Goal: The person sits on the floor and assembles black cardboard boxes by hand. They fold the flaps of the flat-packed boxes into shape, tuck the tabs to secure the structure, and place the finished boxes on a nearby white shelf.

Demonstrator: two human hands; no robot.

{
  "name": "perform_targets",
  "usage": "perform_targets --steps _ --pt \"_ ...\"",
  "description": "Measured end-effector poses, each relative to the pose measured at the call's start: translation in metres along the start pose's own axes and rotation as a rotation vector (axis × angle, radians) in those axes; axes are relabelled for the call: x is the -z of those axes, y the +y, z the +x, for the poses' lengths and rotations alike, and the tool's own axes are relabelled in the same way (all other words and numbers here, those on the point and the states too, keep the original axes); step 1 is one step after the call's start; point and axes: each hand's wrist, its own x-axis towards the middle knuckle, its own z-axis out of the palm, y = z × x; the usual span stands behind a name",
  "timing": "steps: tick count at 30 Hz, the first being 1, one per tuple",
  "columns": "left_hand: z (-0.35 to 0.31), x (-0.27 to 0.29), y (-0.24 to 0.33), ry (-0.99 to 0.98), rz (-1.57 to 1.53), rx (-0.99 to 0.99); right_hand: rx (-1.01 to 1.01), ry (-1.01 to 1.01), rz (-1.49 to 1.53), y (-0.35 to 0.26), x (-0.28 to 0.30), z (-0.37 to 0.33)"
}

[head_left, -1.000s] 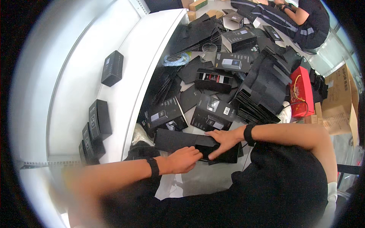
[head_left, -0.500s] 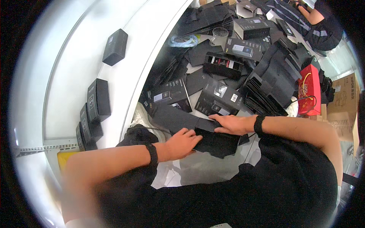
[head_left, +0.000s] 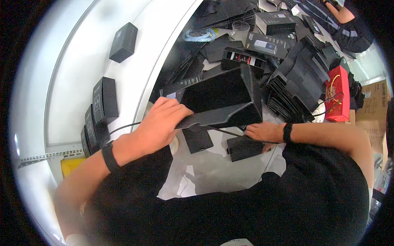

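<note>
A black cardboard box (head_left: 215, 92), partly folded, is raised in front of me with its dark hollow inside facing up. My left hand (head_left: 158, 123) is closed round its left end, fingers over the top edge. At the lower right corner my right hand (head_left: 266, 132) has its fingers curled against the cardboard; the fingertips are partly hidden. Two black flaps show below it, one on the left (head_left: 198, 138) and one on the right (head_left: 245, 147); whether they belong to the box, I cannot tell. A thin dark cord (head_left: 125, 126) runs past my left hand.
Flat black cardboard (head_left: 291, 76) and printed black boxes (head_left: 266, 44) are heaped ahead, with a clear cup (head_left: 239, 31) and coiled blue cable (head_left: 200, 35). Finished-looking boxes (head_left: 104, 100) stand on the white surface at left. A red gift bag (head_left: 337, 96) and another person (head_left: 353, 35) are at right.
The cardboard has been lifted and opened from a flatter position into a hollow shape. My left hand has moved left and up with its end; my right hand has shifted slightly right.
</note>
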Motion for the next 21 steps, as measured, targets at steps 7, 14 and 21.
perform_targets --steps 7,14,21 --pt "0.005 -0.012 0.025 -0.036 -0.187 0.017 0.047 -0.159 -0.175 0.004 -0.023 0.019" --pt "-0.034 -0.050 0.036 -0.393 -0.252 -0.039 0.056 -0.241 -0.214 0.012 -0.031 0.030" --pt "-0.046 -0.062 0.051 -0.469 -0.265 -0.002 0.226 -0.028 -0.194 -0.010 0.000 0.025"
